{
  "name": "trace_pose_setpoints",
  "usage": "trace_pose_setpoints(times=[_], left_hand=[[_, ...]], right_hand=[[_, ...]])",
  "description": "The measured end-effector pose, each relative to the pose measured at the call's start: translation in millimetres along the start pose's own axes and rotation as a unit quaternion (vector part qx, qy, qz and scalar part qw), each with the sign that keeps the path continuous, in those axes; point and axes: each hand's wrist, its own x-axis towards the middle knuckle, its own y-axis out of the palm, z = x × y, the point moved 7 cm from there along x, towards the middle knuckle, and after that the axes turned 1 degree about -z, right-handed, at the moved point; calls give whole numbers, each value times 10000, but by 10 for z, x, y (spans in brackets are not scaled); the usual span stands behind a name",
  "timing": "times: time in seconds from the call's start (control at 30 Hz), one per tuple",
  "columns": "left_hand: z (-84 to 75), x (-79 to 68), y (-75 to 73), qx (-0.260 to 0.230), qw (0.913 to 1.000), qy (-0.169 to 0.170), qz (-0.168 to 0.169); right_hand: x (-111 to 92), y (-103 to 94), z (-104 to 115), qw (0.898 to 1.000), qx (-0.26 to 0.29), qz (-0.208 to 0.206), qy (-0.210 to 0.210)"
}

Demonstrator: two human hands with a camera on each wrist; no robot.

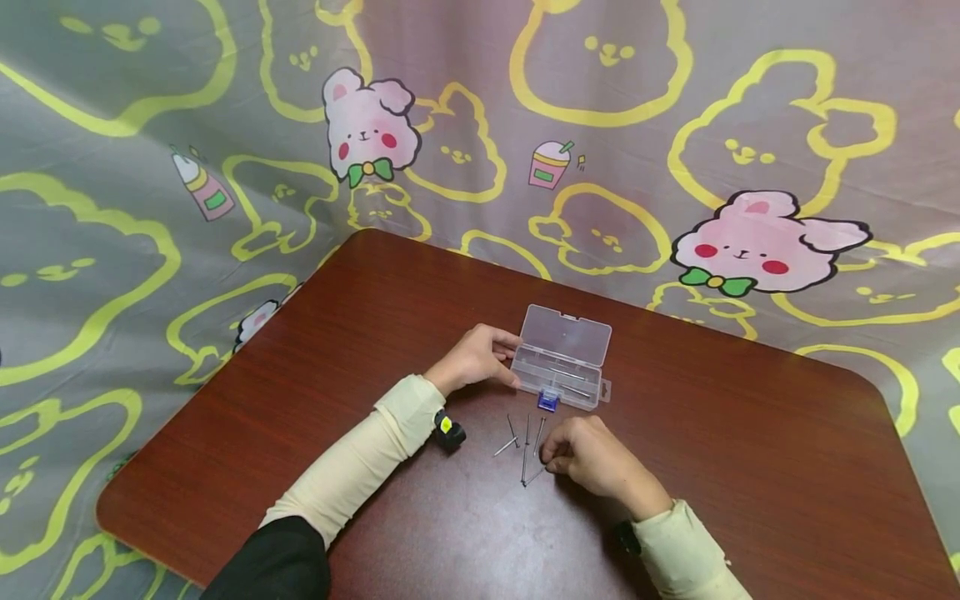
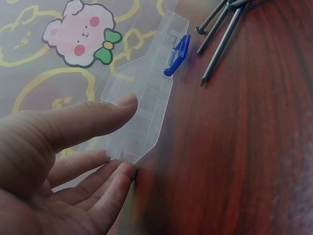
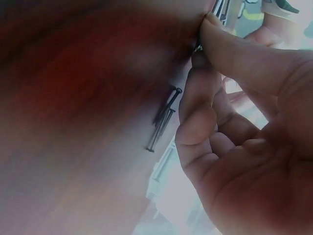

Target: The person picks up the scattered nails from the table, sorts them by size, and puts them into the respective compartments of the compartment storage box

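Note:
A clear plastic box (image 1: 558, 377) with its lid (image 1: 566, 335) raised and a blue latch (image 1: 548, 401) stands on the table. Inside it lie a few thin metal nails. My left hand (image 1: 476, 360) is at the box's left end; in the left wrist view its fingertips (image 2: 128, 170) touch or nearly touch the end, and the extended thumb overlaps the side. My right hand (image 1: 588, 454) pinches a nail (image 1: 534, 477) between thumb and fingers, low over the table. Several loose nails (image 1: 527, 442) lie in front of the box; a few nails (image 3: 164, 120) also show in the right wrist view.
The brown wooden table (image 1: 390, 300) has rounded corners. Behind it hangs a grey curtain (image 1: 480, 50) with yellow cartoon outlines and pink rabbits. A clear hang tab (image 1: 606, 390) juts from the box's right end.

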Motion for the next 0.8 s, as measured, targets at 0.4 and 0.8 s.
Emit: trace_pose_setpoints(times=[0.4, 0.8], left_hand=[[-7, -1, -7, 37, 10000, 8, 8], [-18, -5, 1, 61, 10000, 9, 32]], right_hand=[[-30, 64, 177, 9864, -1194, 58, -1124], [-125, 98, 208, 9629, -2385, 43, -1259]])
